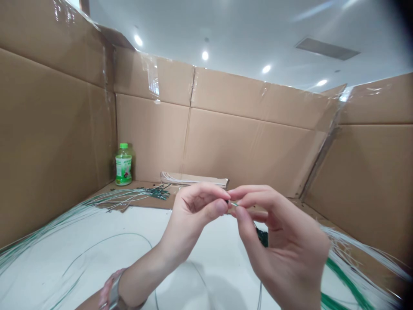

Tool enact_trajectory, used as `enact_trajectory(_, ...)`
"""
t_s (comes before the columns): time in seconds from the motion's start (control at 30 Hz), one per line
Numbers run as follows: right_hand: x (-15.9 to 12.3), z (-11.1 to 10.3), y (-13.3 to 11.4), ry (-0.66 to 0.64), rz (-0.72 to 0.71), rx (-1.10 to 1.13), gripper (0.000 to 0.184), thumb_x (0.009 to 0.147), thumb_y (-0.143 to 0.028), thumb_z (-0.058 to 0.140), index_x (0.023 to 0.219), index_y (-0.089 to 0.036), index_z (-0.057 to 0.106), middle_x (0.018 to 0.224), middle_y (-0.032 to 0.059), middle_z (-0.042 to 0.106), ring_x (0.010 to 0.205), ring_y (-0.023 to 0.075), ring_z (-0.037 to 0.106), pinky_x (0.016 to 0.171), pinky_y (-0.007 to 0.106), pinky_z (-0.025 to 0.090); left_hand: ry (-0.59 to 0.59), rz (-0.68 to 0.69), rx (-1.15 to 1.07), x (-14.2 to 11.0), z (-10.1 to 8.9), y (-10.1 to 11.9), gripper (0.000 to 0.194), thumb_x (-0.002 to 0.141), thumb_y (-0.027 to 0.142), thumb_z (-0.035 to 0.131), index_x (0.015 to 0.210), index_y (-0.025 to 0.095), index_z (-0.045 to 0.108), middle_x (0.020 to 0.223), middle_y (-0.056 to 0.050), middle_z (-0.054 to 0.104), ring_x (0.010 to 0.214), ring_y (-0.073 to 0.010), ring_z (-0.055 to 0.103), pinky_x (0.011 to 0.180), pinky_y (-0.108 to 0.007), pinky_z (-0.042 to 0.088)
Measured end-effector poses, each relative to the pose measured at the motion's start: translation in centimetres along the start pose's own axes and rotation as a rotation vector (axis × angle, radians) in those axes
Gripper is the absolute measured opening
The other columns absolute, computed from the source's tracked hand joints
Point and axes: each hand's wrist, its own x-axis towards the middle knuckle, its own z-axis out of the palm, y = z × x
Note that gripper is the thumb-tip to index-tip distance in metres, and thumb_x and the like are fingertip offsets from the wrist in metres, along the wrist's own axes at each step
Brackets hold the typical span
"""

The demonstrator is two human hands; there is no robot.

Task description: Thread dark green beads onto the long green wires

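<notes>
Raised over the white table surface (129,249), my left hand (190,219) pinches a small black piece (227,201) between thumb and forefinger; most of it is hidden by the fingertips. My right hand (287,241) comes close from the other side, thumb and fingers closed on a thin wire (235,204) that looks green and white. The wire's end meets or nearly meets the black piece; I cannot tell whether it is inside. Behind my right hand shows a dark green bundle (263,237), partly covered. A loose green wire (106,238) curves across the table.
Cardboard walls (245,146) stand at the back and sides. Green and white wires with dark ends (156,191) lie at the left. A green-capped bottle (123,165) is in the back left corner, near a cardboard strip holding white wires (193,178). White wires (351,245) and green wires (348,280) lie right.
</notes>
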Motion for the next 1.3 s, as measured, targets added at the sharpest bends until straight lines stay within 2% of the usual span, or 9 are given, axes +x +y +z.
enact_trajectory(0.6, 0.2, 0.0, -0.4, -0.029, -0.075, -0.054, 0.022, 0.073, 0.004, 0.058, 0.081, -0.017, 0.059, 0.083, 0.0023, 0.065, 0.078, 0.0105, 0.062, 0.06, 0.017, 0.057, 0.067, 0.017, 0.14, -0.2, -0.4, 0.2, 0.003, 0.073, 0.02, 0.076, 0.073, 0.023, 0.073, 0.073, 0.002, 0.068, 0.069, -0.0063, 0.063, 0.066, -0.015, 0.053)
enact_trajectory(0.83, 0.2, 0.0, -0.1, -0.049, -0.103, -0.118, 0.02, 0.074, 0.003, 0.057, 0.078, -0.017, 0.058, 0.081, 0.0022, 0.064, 0.073, 0.0096, 0.061, 0.06, 0.018, 0.056, 0.069, 0.067, 0.26, 0.0, -0.4, 0.9, 0.008, 0.072, 0.013, 0.075, 0.071, 0.021, 0.075, 0.071, -0.001, 0.07, 0.067, -0.0078, 0.064, 0.061, -0.012, 0.053)
enact_trajectory(1.1, 0.2, 0.1, 0.3, 0.004, -0.066, -0.028, 0.022, 0.071, 0.004, 0.061, 0.077, -0.017, 0.063, 0.082, 0.0031, 0.065, 0.074, 0.0118, 0.063, 0.056, 0.019, 0.056, 0.044, 0.097, 0.304, -0.1, -0.3, 0.9, 0.015, 0.078, 0.012, 0.068, 0.08, 0.024, 0.077, 0.077, -0.001, 0.071, 0.071, -0.008, 0.067, 0.065, -0.012, 0.054)
enact_trajectory(1.3, 0.2, 0.0, 0.4, 0.023, -0.044, -0.042, 0.018, 0.074, 0.0, 0.063, 0.072, -0.017, 0.064, 0.078, 0.0027, 0.067, 0.069, 0.0123, 0.064, 0.058, 0.023, 0.056, 0.067, 0.112, 0.355, -0.4, 0.0, 1.3, 0.016, 0.078, 0.01, 0.068, 0.077, 0.024, 0.076, 0.075, 0.001, 0.071, 0.071, -0.0076, 0.068, 0.061, -0.008, 0.053)
